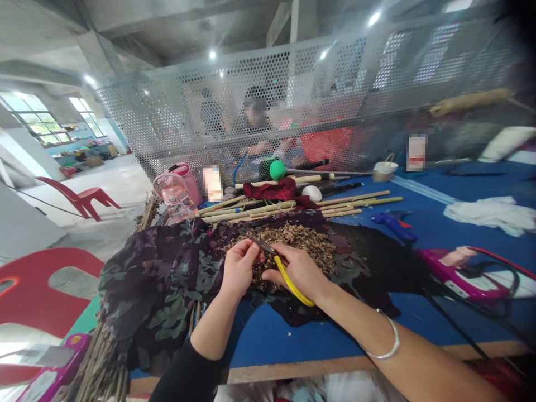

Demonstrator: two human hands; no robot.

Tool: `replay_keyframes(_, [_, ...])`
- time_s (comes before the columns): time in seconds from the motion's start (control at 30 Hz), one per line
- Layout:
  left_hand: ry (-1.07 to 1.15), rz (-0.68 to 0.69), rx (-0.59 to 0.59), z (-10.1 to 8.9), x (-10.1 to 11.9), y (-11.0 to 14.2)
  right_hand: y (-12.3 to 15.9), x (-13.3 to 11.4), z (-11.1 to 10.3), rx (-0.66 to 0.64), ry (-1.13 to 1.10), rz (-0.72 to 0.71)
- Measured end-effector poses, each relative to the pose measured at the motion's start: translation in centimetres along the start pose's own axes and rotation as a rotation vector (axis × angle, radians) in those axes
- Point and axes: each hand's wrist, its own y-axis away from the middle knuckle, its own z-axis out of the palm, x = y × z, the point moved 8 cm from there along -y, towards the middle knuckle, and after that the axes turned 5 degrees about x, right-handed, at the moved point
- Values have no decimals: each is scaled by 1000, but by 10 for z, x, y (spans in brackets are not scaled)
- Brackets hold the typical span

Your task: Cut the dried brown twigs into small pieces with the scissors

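Observation:
My left hand (239,268) is closed in a pinch on a thin twig piece (257,243) held over a heap of brown chopped bits (293,243). My right hand (299,271) is closed round yellow-handled snips (288,279), whose dark blades (268,248) meet the twig. The heap lies on a dark floral cloth (159,285) spread over the blue table (268,335). A silver bangle (387,340) circles my right wrist.
Bamboo sticks (293,206), a green ball (277,170), a white ball (312,193), a pink bottle (178,192) and a blue glue gun (393,225) lie beyond. A perforated screen (293,106) has people behind it. Red chairs (42,290) stand left; a twig bundle (100,363) hangs over the edge.

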Motion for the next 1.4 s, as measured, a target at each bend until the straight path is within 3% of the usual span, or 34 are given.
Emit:
replay_keyframes(0.27, [-104, -38, 11, -5, -3, -5, 1, 8, 6, -14, 101, 51])
replay_keyframes(0.37, [-314, -27, 53, -21, 0, -12, 0, 13, 4, -37, 193, 84])
replay_keyframes(0.5, [-706, 72, 230, -54, 14, -22, -2, 15, 1, -63, 278, 91])
replay_keyframes(0.6, [-884, 134, 245, -61, 19, -25, -3, 17, 0, -80, 241, 93])
replay_keyframes(0.73, [-1007, 233, 215, -56, 22, -24, -4, 19, -4, -70, 133, 96])
replay_keyframes(0.83, [-951, 306, 182, -48, 28, -18, -6, 22, -9, -42, 71, 100])
replay_keyframes(0.97, [-924, 273, -205, -12, 12, -5, -8, 23, -14, -7, 7, 84])
replay_keyframes(1.03, [-974, 254, -306, 0, 2, 1, -8, 23, -14, 0, 2, 79])
replay_keyframes(1.27, [-1155, 256, -263, 1, -8, -2, -8, 24, -11, -7, 15, 82])
replay_keyframes(1.4, [-1103, 257, -166, -10, 0, -9, -8, 26, -9, -5, 35, 93])
